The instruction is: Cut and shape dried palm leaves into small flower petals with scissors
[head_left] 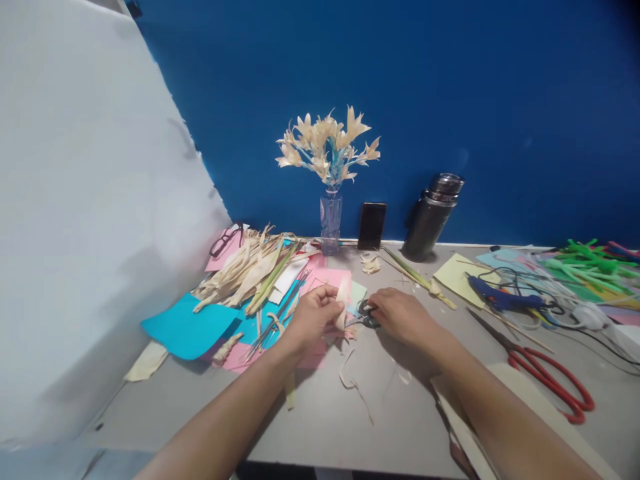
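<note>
Near the middle of the frame, the left hand is pinching a pale strip upright, while the right hand is gripping dark-handled scissors, partly hiding them; their blades are pointing at the strip. At centre left, a pile of dry leaves is lying on and beside blue paper. Above centre, a bottle is holding pale flowers, with a phone and a flask standing to its right. At right, a blue glue gun and red-handled scissors are lying.
</note>
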`<state>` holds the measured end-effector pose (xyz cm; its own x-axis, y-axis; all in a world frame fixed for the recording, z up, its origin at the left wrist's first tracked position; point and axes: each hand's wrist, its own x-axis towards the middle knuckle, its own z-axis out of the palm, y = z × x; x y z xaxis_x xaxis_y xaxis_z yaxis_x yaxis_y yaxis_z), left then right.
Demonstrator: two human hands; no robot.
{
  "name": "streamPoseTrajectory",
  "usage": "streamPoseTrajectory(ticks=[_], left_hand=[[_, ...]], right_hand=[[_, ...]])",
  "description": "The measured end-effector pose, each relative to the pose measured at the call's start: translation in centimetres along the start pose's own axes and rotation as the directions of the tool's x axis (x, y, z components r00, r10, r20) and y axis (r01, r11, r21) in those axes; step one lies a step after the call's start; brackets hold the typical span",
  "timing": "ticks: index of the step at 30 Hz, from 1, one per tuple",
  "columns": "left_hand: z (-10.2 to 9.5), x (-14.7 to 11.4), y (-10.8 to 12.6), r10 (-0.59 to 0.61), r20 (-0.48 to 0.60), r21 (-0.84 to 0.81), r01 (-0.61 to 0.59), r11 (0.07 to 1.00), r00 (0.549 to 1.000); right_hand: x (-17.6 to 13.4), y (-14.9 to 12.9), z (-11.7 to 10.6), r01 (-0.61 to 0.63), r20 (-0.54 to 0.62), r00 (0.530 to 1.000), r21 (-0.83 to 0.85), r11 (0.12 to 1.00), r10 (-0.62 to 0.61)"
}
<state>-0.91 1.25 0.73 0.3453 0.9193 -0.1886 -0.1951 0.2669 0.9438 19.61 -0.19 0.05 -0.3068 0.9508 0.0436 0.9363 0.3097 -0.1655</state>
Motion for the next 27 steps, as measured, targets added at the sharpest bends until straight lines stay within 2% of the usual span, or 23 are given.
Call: streamPoseTrajectory(ticks=[3,9,11,13,15,16,18,20,22,27], left_hand=[[0.2,-0.3,0.3,0.029,-0.025,0.06,-0.028,0.998,0.999],[-0.1,-0.6,0.4,0.05,0.051,0.011,-0.05,0.999,0.997],[-0.2,-0.7,0.6,0.1,0.081,-0.018,-0.099,0.995,0.992],[-0.2,-0.8,0.9,0.15,0.098,-0.079,-0.143,0.987,0.984],[-0.4,-0.8,1.1,0.18,0.08,-0.148,-0.167,0.975,0.98],[-0.5,-0.7,1.1,0.192,0.056,-0.174,-0.18,0.968,0.98],[-0.8,-0.4,1.2,0.219,-0.001,-0.214,-0.214,0.953,0.976],[-1.1,0.0,1.2,0.244,-0.045,-0.233,-0.247,0.941,0.969],[-1.4,0.2,1.1,0.25,-0.062,-0.246,-0.257,0.935,0.966],[-1.3,0.1,0.8,0.243,-0.05,-0.182,-0.248,0.951,0.969]], right_hand=[[0.2,0.1,0.4,0.026,0.077,0.997,0.02,0.999,-0.028],[0.4,-0.2,0.8,0.083,0.063,0.995,0.007,0.997,-0.083],[0.5,0.2,0.4,0.004,0.016,1.0,0.021,1.0,-0.005],[0.6,0.7,-0.1,-0.112,-0.07,0.99,0.122,0.986,0.121],[0.7,1.3,-0.6,-0.157,-0.129,0.968,0.357,0.921,0.215],[0.7,1.5,-0.8,-0.143,-0.12,0.965,0.499,0.855,0.232],[0.7,1.6,-0.9,-0.114,-0.032,0.979,0.731,0.673,0.201],[0.7,1.3,-0.9,-0.12,0.066,0.991,0.834,0.538,0.119],[0.5,0.8,-0.8,-0.127,0.106,0.992,0.844,0.521,0.071],[0.2,-0.9,-0.9,-0.119,0.143,0.99,0.798,0.591,0.006]])
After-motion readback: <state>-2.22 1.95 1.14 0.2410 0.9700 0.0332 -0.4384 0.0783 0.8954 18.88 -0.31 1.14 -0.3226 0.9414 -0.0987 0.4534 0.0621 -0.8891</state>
